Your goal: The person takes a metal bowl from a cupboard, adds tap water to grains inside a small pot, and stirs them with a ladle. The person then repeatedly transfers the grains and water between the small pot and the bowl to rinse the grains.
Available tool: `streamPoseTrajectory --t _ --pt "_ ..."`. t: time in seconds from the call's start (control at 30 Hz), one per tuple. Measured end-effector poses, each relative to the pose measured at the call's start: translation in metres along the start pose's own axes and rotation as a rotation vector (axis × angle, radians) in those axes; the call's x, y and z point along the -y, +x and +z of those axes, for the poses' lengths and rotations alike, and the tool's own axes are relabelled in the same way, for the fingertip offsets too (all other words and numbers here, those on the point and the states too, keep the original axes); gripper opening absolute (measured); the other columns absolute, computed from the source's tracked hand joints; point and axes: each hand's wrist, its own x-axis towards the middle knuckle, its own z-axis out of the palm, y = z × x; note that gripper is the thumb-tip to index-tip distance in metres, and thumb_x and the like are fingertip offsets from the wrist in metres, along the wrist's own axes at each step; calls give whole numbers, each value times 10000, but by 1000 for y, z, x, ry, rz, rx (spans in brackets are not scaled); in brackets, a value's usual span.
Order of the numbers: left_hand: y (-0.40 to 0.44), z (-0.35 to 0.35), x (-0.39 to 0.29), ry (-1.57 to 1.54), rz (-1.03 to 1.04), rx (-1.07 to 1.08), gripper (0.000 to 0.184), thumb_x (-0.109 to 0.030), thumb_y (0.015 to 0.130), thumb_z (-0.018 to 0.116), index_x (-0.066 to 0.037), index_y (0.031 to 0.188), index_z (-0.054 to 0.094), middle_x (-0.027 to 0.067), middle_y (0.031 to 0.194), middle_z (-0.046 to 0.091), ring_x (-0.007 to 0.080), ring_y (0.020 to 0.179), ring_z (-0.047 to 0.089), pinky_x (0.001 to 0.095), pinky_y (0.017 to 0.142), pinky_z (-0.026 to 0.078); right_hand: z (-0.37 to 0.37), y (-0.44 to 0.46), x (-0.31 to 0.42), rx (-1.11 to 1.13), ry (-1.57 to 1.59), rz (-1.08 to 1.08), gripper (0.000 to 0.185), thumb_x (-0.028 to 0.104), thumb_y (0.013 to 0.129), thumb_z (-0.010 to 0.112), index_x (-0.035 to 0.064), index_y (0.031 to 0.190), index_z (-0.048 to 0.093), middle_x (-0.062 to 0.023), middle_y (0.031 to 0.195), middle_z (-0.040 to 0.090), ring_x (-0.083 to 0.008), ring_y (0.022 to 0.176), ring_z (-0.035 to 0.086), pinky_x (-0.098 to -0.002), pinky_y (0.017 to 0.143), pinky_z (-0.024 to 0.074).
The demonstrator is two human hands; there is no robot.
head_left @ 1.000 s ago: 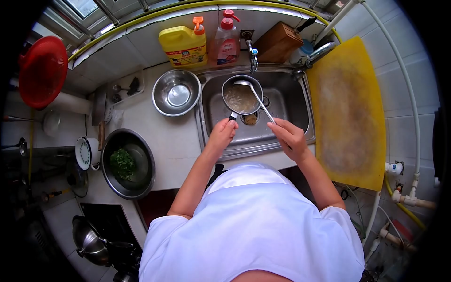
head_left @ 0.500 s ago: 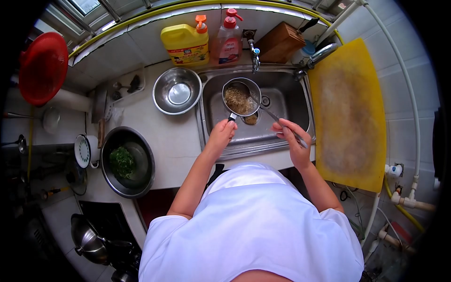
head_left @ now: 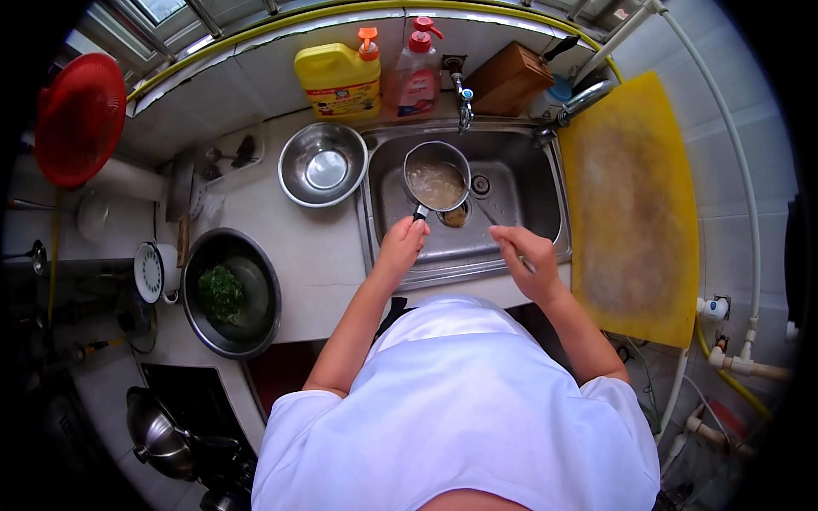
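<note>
My left hand (head_left: 400,247) is closed around the black handle of a small saucepan (head_left: 411,183) held over the sink (head_left: 511,243). Cloudy liquid with pale brown bits fills part of the saucepan. My right hand (head_left: 527,260), fingers bent, grips a long-handled metal utensil (head_left: 485,212); its shaft slants towards the saucepan's right side, and its head is hidden. Below the saucepan, a brown clump (head_left: 456,218) lies at a drain opening in the sink.
A steel bowl (head_left: 294,175) stands left of the sink, and a larger basin (head_left: 270,294) holds chopped greens (head_left: 220,294). Behind are a tap (head_left: 464,106), a yellow jug (head_left: 341,81), a pump bottle (head_left: 417,81) and a knife block (head_left: 507,81). A yellow board (head_left: 635,204) leans at right.
My right hand has turned over and shifted slightly down, its fingers now more curled round the utensil. The saucepan's contents look more liquid and spread out. My left hand has barely moved.
</note>
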Motion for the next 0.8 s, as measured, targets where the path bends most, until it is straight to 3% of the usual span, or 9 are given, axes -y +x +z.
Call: streamPoseTrajectory --t 0.03,0.07,0.13,0.3,0.4,0.47,0.5,0.57,0.8 --pt "1 0 3 20 11 -11 231 -243 915 422 -65 796 510 -38 581 401 46 506 349 212 447 283 1 -1 0 -37 211 179 208 25 818 532 -5 1017 585 -123 839 642 -187 774 638 -262 644 498" --pt "2 1 5 41 21 -21 232 -243 915 422 -64 796 512 -38 581 401 48 506 351 213 446 284 1 0 2 -37 210 181 208 25 818 532 -5 1017 585 -123 839 642 -187 774 638 -262 644 498" --pt "2 1 4 23 0 -2 230 -243 914 424 -66 795 509 -40 581 397 46 506 345 211 446 281 -2 5 6 -162 785 675 207 89 869 483 -10 1021 585 -125 841 647 -175 792 635 -250 671 499" --pt "-5 3 -4 -67 -63 55 217 -258 919 411 -88 810 489 -67 581 351 24 492 287 185 434 219 -3 1 9 -204 906 717 240 132 883 474 -9 1051 570 -141 889 640 -192 820 634 -239 696 497" --pt "-6 2 -6 -85 -50 63 214 -260 920 410 -91 811 484 -69 580 344 22 488 280 181 428 215 -4 0 13 -222 815 576 219 89 880 471 -9 1043 581 -125 922 635 -177 824 628 -235 696 489" --pt "-7 2 -11 -93 -38 52 224 -254 921 424 -74 809 496 -52 588 374 33 509 311 186 454 256 -7 -1 10 -138 505 289 202 33 869 473 -17 1033 581 -130 943 626 -215 864 622 -246 720 486" --pt "-6 1 -11 -93 -40 55 224 -254 921 424 -74 809 496 -52 588 374 33 509 311 186 454 256 -10 0 8 -140 504 291 202 33 869 473 -17 1033 581 -130 943 626 -215 864 622 -246 720 486" --pt "-5 -1 -12 -128 -24 70 225 -256 920 427 -74 809 498 -50 591 377 32 511 314 186 456 257 -15 4 6 -92 129 -58 196 -40 825 501 -21 995 598 -143 965 612 -230 856 612 -254 709 479" --pt "-6 3 -15 -117 2 77 214 -261 921 419 -86 818 486 -71 577 341 18 493 272 182 430 200 -7 17 -3 -64 -65 -237 246 -74 757 545 -13 989 601 -160 908 617 -229 770 620 -266 645 482"
